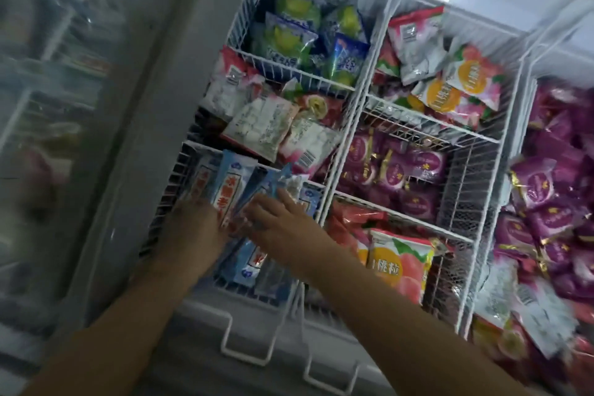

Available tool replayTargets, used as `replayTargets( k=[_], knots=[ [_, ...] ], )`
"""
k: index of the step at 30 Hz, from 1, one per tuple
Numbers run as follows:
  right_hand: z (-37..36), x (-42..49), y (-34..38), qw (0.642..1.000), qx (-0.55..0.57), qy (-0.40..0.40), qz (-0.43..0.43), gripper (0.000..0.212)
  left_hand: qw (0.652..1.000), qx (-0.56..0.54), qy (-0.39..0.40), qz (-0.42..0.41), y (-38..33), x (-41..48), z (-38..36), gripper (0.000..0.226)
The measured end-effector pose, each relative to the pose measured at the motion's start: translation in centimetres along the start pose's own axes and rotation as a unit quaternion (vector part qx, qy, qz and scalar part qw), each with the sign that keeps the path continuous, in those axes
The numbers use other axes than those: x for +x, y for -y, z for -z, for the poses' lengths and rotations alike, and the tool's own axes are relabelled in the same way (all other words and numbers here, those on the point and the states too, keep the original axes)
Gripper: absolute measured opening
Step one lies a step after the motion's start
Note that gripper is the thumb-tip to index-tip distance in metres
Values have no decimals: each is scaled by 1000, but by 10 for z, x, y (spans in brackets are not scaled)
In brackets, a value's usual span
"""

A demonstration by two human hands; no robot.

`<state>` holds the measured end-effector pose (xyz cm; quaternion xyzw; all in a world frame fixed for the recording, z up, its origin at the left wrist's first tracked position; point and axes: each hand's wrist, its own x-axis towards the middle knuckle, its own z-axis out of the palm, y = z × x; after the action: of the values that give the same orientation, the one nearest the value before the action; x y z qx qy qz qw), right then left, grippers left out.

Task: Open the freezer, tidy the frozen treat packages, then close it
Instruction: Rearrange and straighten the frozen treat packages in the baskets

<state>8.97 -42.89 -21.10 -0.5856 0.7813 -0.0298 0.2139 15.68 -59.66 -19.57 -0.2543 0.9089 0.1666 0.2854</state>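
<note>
Both bare forearms (369, 292) reach forward from the near edge, converging. The right hand (283, 223) spreads straight fingers (291, 201) forward. The left hand (196, 225), just beside it, lies knuckles up, its own fingers out of sight.

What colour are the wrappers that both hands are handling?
The flat plastic wrappers are light blue and white with red lettering; the head view shows them best.
</note>
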Motion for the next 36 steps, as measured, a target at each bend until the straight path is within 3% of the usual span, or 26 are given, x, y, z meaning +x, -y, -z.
replayTargets(
  k=[2, 5, 11, 15, 19, 25, 28, 33, 36],
  knots=[
    [-16, 12, -2, 998, -22, 50, -9, 43, 993, 118, 18, 9, -4, 7, -10, 25],
    [-30, 18, -8, 997, -17, 72, -30, 46, 983, 180, 32, 20, -9, 11, -21, 34],
    [-26, -3, -6, 999, -14, 33, -28, 51, 986, 162, 46, 8, -20, -6, -16, 55],
    [-16, -52, -10, 988, 45, -86, -123, 49, 988, 75, -47, -128, -67, -21, -5, 42],
    [-9, -134, -43, 929, 143, -197, -280, 64, 945, -33, -125, -301, -162, -29, -19, 36],
    [-29, -286, -131, 792, 120, -326, -501, 49, 896, -35, -83, -435, -327, -21, -71, 35],
    [-47, -337, -181, 757, 115, -302, -568, 52, 873, -31, -89, -479, -404, -9, -94, 40],
    [-71, -348, -244, 799, 126, -211, -548, 62, 879, 139, -107, -443, -481, 17, -131, 77],
    [-82, -347, -247, 796, 129, -180, -564, 68, 874, 222, -135, -410, -492, 18, -144, 75]
  ],
)
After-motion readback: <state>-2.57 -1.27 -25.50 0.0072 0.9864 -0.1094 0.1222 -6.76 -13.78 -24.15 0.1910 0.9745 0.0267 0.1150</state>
